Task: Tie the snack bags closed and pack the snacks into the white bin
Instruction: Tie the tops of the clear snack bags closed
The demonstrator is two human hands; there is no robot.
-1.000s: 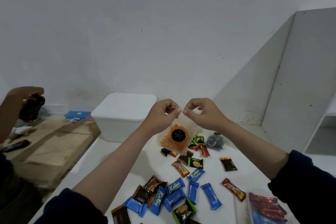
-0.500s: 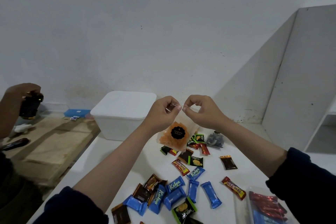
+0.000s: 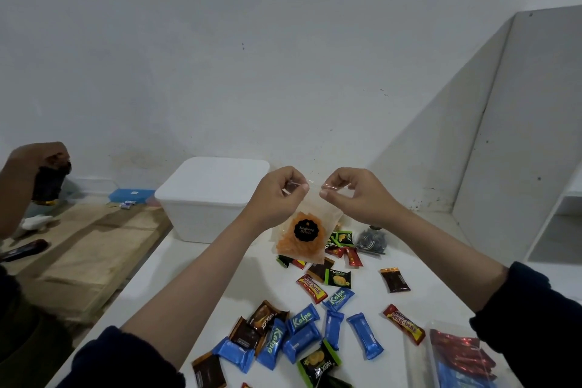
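A clear snack bag [image 3: 300, 239] of orange chips with a round black label hangs in the air above the white table [image 3: 176, 264]. My left hand [image 3: 277, 195] pinches the left corner of its open top edge. My right hand [image 3: 352, 194] pinches the right corner, a short gap between the two hands. The white bin [image 3: 208, 198] with its lid on stands behind and left of my left hand. Several small wrapped snacks [image 3: 302, 324], blue, red, black and green, lie scattered on the table under the bag. A dark tied bag [image 3: 371, 241] lies behind them.
A clear plastic bag [image 3: 456, 359] with red and blue wrappers lies at the table's front right. At far left another person's hand [image 3: 41, 164] holds a dark object over a wooden bench [image 3: 85, 249]. A white partition [image 3: 516, 142] rises at the right.
Both hands have lifted the chip bag slightly and drawn a little apart, stretching its top edge. The other person's hand at left has also risen a bit.
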